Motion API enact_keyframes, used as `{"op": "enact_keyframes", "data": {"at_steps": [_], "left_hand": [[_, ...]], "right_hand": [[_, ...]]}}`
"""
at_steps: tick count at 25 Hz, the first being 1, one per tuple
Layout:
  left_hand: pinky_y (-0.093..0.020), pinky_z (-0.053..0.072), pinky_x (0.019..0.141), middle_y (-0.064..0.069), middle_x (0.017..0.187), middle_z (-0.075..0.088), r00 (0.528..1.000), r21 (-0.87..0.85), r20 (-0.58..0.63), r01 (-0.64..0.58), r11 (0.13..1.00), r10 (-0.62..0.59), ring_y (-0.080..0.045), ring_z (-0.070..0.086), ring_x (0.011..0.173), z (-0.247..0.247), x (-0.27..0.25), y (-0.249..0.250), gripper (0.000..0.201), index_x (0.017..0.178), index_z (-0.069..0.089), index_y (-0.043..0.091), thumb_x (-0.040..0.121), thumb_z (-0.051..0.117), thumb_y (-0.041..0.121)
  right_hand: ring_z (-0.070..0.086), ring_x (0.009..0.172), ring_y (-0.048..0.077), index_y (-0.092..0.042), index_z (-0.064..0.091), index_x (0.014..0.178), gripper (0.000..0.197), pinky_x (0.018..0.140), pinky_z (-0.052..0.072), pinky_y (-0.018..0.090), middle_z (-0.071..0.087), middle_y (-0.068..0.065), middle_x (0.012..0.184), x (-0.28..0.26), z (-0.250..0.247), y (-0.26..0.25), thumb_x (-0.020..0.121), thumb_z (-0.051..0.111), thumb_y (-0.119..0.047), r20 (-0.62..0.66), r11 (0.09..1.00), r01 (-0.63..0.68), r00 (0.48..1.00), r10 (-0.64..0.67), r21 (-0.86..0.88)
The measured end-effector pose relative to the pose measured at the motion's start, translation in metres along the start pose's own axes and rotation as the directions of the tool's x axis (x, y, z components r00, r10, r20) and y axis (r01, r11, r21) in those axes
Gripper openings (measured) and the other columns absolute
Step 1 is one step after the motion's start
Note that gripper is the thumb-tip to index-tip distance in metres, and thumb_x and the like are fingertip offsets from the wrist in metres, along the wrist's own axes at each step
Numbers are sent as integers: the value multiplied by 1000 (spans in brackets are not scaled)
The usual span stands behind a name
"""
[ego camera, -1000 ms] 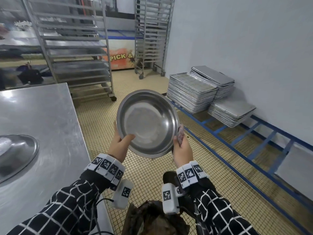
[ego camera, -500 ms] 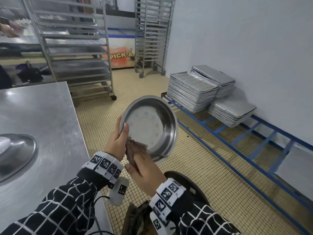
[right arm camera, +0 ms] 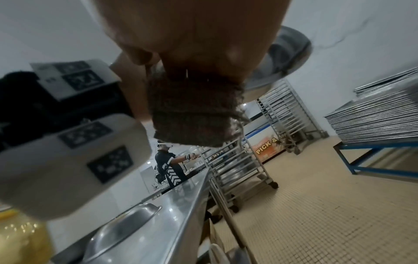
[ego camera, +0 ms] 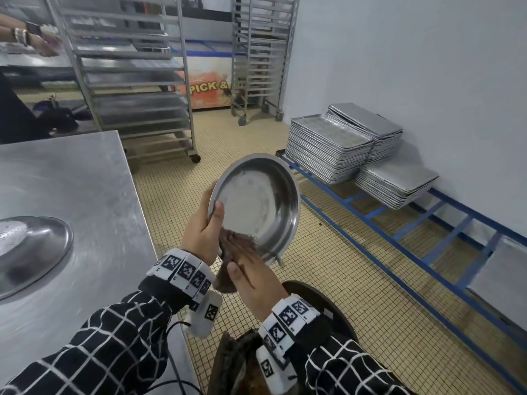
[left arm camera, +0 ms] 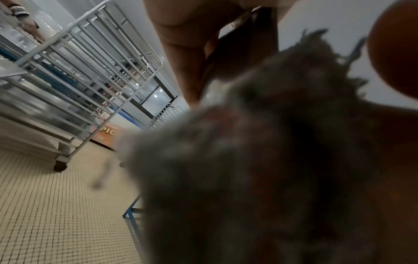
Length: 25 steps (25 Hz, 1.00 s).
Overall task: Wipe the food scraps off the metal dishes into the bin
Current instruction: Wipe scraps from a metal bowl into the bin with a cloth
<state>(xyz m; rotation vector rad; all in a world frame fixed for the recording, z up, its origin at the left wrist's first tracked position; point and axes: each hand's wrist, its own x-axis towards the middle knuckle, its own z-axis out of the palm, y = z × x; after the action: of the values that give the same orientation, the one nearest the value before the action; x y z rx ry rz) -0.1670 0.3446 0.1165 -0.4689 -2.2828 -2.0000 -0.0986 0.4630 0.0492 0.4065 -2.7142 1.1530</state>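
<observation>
I hold a round metal dish (ego camera: 256,201) tilted over the dark bin (ego camera: 328,306) on the floor. My left hand (ego camera: 202,232) grips the dish's left rim, thumb inside. My right hand (ego camera: 251,275) holds a brown cloth (ego camera: 228,243) and presses it against the dish's lower rim, next to my left hand. The cloth (left arm camera: 260,160) fills the left wrist view, blurred. It hangs under my palm in the right wrist view (right arm camera: 192,114), with the dish (right arm camera: 285,57) behind. The dish's inside looks dull and smeared. Brown scraps (ego camera: 242,363) lie in the bin.
A steel table (ego camera: 85,181) stands at my left with another metal dish (ego camera: 31,246) on it. Stacked baking trays (ego camera: 328,146) sit on a low blue frame (ego camera: 399,223) along the right wall. Wheeled tray racks (ego camera: 137,81) stand behind. Another person's arm (ego camera: 28,38) shows far left.
My right hand left the dish's right rim and carried the cloth across to the lower left rim. The dish dropped lower and turned its opening leftward.
</observation>
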Motion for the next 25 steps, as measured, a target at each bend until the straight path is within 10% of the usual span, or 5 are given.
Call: {"op": "enact_keyframes", "data": {"at_steps": [7, 13, 16, 19, 25], "left_hand": [[-22, 52, 76, 16, 111, 59, 999, -60, 0, 34, 998, -34, -3, 61, 96, -2, -4, 3, 31, 130, 32, 45, 99, 33, 45], [-37, 39, 106, 1, 135, 53, 980, -141, 112, 180, 973, -165, -17, 51, 123, -1, -7, -6, 62, 148, 28, 26, 94, 38, 54], [-29, 42, 99, 6, 121, 61, 971, -115, 148, 207, 972, -189, -9, 57, 111, -2, -8, -2, 45, 137, 43, 26, 98, 34, 46], [-25, 46, 89, 6, 108, 67, 952, -138, 191, 267, 954, -239, -7, 64, 96, -6, -9, -1, 29, 120, 54, 32, 99, 35, 40], [-32, 52, 71, -4, 97, 69, 923, -204, 257, 340, 918, -285, -20, 68, 81, -15, -6, -7, 42, 124, 52, 20, 88, 50, 43]], "right_hand": [[-10, 146, 19, -29, 3, 152, 69, 119, -4, 45, 7, -5, 159, -8, -40, 44, 89, -13, -53, -11, 751, -111, 991, 137, -651], [-29, 140, 18, -29, -10, 150, 63, 119, -1, 46, -20, -10, 156, 4, -80, 64, 95, 6, -55, -208, 728, -332, 943, 259, -601], [-15, 145, 20, -27, -14, 149, 70, 118, 15, 43, -17, -5, 158, 15, -97, 55, 94, 16, -59, -270, 802, -360, 928, 256, -477], [44, 129, 26, -26, 4, 152, 76, 91, 49, 40, 29, 4, 152, 18, -111, 41, 92, 42, -54, -307, 864, -436, 883, 356, -251], [63, 72, 10, -13, 54, 113, 21, 49, 38, 10, 65, -1, 86, 8, -111, 41, 94, 55, -22, -356, 844, -532, 776, 521, 76]]}}
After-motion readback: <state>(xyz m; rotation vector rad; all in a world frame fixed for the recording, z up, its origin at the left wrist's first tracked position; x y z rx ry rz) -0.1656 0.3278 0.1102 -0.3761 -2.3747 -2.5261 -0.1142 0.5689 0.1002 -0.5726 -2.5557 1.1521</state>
